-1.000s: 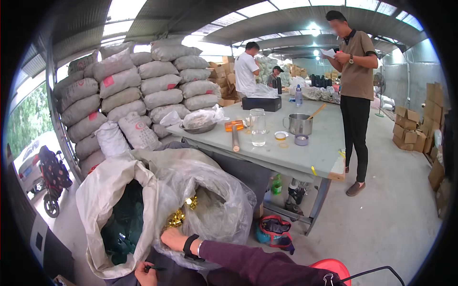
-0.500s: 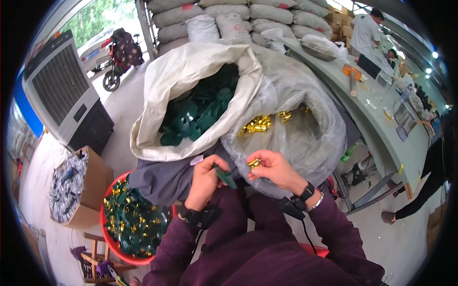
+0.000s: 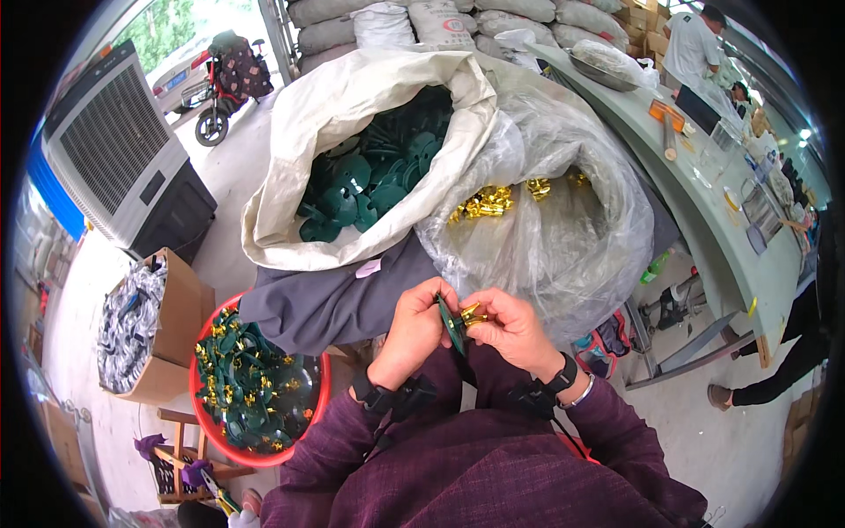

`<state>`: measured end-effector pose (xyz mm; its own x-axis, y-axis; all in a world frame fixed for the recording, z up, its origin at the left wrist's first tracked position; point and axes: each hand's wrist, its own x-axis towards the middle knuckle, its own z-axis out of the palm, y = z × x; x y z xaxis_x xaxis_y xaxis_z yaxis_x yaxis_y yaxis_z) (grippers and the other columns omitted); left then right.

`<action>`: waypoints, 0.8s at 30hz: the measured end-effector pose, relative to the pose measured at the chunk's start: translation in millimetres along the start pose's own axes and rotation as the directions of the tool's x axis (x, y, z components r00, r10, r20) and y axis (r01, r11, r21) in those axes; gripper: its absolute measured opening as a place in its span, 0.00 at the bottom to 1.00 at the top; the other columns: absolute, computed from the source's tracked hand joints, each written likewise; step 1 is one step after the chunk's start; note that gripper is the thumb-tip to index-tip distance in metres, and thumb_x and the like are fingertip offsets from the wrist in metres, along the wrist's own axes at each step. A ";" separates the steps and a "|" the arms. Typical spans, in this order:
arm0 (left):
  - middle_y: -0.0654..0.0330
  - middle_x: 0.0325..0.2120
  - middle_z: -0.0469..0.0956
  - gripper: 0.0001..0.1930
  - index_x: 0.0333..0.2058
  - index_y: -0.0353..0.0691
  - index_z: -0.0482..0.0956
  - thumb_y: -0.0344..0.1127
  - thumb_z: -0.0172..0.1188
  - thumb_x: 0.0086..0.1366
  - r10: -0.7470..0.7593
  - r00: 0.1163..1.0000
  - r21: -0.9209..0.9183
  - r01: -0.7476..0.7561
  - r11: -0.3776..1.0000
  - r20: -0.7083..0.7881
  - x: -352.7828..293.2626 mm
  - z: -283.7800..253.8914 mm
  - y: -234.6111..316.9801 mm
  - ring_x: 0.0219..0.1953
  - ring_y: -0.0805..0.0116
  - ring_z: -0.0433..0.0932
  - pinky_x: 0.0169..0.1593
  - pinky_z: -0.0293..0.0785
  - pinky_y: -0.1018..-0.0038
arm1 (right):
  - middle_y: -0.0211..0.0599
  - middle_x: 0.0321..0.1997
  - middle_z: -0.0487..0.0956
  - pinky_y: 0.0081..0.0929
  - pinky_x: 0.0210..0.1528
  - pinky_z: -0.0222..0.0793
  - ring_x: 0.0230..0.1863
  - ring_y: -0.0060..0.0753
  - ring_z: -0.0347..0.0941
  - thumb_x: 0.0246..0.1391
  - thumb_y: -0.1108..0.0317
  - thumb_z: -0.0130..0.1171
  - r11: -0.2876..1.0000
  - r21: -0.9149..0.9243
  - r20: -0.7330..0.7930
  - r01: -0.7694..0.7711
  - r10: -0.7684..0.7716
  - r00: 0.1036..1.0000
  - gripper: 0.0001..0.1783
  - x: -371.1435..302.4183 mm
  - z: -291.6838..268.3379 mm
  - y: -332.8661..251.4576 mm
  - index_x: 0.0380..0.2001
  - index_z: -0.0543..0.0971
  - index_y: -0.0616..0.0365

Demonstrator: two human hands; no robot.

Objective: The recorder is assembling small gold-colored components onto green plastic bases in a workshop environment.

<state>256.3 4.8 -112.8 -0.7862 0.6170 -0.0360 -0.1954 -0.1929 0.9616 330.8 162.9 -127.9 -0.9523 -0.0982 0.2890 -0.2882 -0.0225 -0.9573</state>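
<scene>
L hand [image 3: 414,329] grips disc [image 3: 452,327], R hand [image 3: 514,333] clip [image 3: 473,314], nr sack [image 3: 304,119]; many prob done in tub [image 3: 325,384] below it, more inside

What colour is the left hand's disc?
The disc is dark green; the head view shows it best.

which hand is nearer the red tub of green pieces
Left: the left hand is right of the red tub; the right hand is farther right.
</scene>
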 end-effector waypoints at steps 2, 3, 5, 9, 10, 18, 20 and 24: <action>0.60 0.15 0.72 0.11 0.25 0.37 0.70 0.16 0.39 0.52 0.183 0.979 0.179 -0.165 0.970 -0.089 -0.7 4.5 -5.0 0.14 0.73 0.70 0.17 0.63 0.76 | 0.28 0.33 0.76 0.14 0.31 0.68 0.30 0.15 0.71 0.56 0.72 0.56 0.996 -0.084 -0.026 0.006 -0.009 1.000 0.14 -1.3 2.8 1.9 0.45 0.71 0.61; 0.60 0.15 0.72 0.11 0.25 0.37 0.70 0.16 0.39 0.52 0.184 0.978 0.179 -0.165 0.970 -0.095 1.0 4.9 -9.0 0.14 0.73 0.70 0.17 0.63 0.76 | 0.28 0.33 0.76 0.14 0.31 0.68 0.30 0.15 0.71 0.56 0.72 0.56 0.997 -0.082 -0.021 0.007 -0.008 1.000 0.14 -1.4 4.8 2.5 0.45 0.71 0.61; 0.53 0.15 0.71 0.09 0.25 0.36 0.68 0.15 0.41 0.51 0.500 0.861 0.514 -0.388 0.765 -0.094 4.0 3.9 -16.4 0.17 0.61 0.74 0.22 0.67 0.68 | 0.28 0.31 0.75 0.14 0.28 0.67 0.26 0.15 0.69 0.57 0.71 0.55 0.998 -0.048 -0.079 -0.033 0.029 0.996 0.13 -2.2 10.3 2.7 0.45 0.71 0.62; 0.57 0.19 0.70 0.06 0.26 0.34 0.66 0.16 0.44 0.53 0.513 0.857 0.637 -0.366 0.679 -0.055 -1.1 5.9 -9.2 0.20 0.65 0.71 0.25 0.65 0.73 | 0.28 0.29 0.74 0.14 0.24 0.65 0.22 0.15 0.67 0.58 0.70 0.54 0.998 0.026 -0.156 -0.051 0.054 0.986 0.12 -4.7 20.8 2.6 0.43 0.71 0.63; 0.52 0.19 0.70 0.07 0.27 0.35 0.66 0.17 0.47 0.51 0.552 0.834 0.676 -0.406 0.615 -0.001 -0.5 4.8 -6.6 0.22 0.54 0.72 0.25 0.66 0.66 | 0.29 0.29 0.74 0.14 0.23 0.64 0.22 0.15 0.67 0.58 0.71 0.54 0.995 0.056 -0.159 -0.085 0.093 0.983 0.11 -4.7 22.4 0.4 0.43 0.71 0.63; 0.48 0.20 0.71 0.10 0.30 0.38 0.66 0.23 0.56 0.48 0.604 0.739 0.765 -0.565 0.310 0.300 -3.3 -4.2 10.1 0.23 0.45 0.74 0.24 0.67 0.58 | 0.30 0.25 0.74 0.14 0.19 0.61 0.18 0.15 0.66 0.59 0.71 0.52 0.906 0.354 -0.143 -0.232 0.297 0.944 0.08 -1.8 31.8 -10.4 0.40 0.73 0.64; 0.49 0.22 0.71 0.09 0.29 0.38 0.66 0.23 0.56 0.48 0.570 0.743 0.794 -0.559 0.240 0.351 -6.3 -8.0 14.1 0.23 0.46 0.74 0.24 0.67 0.59 | 0.31 0.25 0.76 0.14 0.19 0.63 0.18 0.16 0.67 0.60 0.68 0.52 0.879 0.367 -0.077 -0.303 0.354 0.932 0.09 0.6 32.0 -8.1 0.39 0.73 0.64; 0.50 0.21 0.70 0.09 0.26 0.35 0.68 0.17 0.46 0.44 0.573 0.787 0.747 -0.518 0.416 0.228 -8.9 -40.4 15.7 0.26 0.47 0.74 0.29 0.70 0.63 | 0.32 0.25 0.77 0.15 0.20 0.65 0.18 0.17 0.69 0.60 0.63 0.53 0.899 0.241 0.064 -0.367 0.362 0.930 0.12 30.1 18.6 -5.4 0.37 0.74 0.63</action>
<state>236.5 -34.6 -108.4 -0.5975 0.5490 0.5844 0.7645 0.1702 0.6217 305.5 141.6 -114.1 -0.9835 -0.1632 -0.0785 0.1145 -0.2241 -0.9678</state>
